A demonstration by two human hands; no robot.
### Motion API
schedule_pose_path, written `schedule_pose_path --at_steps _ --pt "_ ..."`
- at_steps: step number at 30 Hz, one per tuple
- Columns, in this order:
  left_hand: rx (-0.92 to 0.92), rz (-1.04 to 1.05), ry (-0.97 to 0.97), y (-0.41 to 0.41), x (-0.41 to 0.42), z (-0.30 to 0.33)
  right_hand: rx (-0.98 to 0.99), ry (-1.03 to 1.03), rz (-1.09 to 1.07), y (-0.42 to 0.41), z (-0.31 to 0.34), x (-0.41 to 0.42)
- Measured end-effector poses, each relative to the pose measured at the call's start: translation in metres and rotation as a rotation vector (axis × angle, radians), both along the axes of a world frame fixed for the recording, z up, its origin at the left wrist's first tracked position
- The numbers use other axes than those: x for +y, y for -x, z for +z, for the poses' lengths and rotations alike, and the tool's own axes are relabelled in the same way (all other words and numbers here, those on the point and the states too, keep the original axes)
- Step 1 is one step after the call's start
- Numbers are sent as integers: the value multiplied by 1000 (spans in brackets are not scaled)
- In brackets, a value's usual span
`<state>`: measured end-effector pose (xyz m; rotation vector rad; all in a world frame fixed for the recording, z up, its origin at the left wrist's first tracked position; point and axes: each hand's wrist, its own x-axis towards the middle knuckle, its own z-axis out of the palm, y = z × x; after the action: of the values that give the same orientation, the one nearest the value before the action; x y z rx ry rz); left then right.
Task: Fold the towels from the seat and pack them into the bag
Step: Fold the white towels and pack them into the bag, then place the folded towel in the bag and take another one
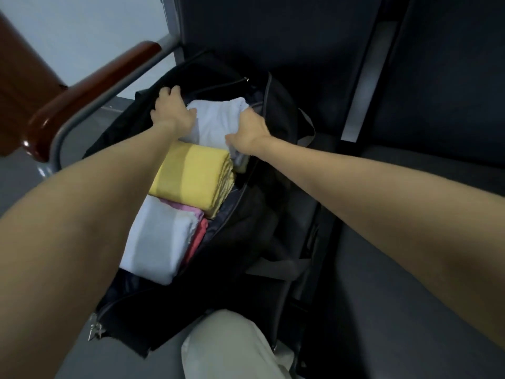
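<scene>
Folded towels (191, 184) in open bag (254, 228)

You'll find no text, label, brand, number or sign that can be read anywhere in this view.
</scene>
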<state>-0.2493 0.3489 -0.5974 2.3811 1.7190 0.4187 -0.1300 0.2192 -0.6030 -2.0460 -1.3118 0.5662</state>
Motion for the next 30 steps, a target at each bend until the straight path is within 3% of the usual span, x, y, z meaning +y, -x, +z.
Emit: schedule_pose_path --at_steps 5,13,24,30 --pt "94 -135 57 -8 -53 11 -149 62 87 -22 29 -59" --pt "202 -356 144 -65 -194 26 -419 255 61 -98 53 -233" --pt "280 -814 196 -226 -418 26 -263 449 -365 -220 18 -525" --pt "392 -1058 206 -298 -540 5 -268 406 -615 -269 -3 -665"
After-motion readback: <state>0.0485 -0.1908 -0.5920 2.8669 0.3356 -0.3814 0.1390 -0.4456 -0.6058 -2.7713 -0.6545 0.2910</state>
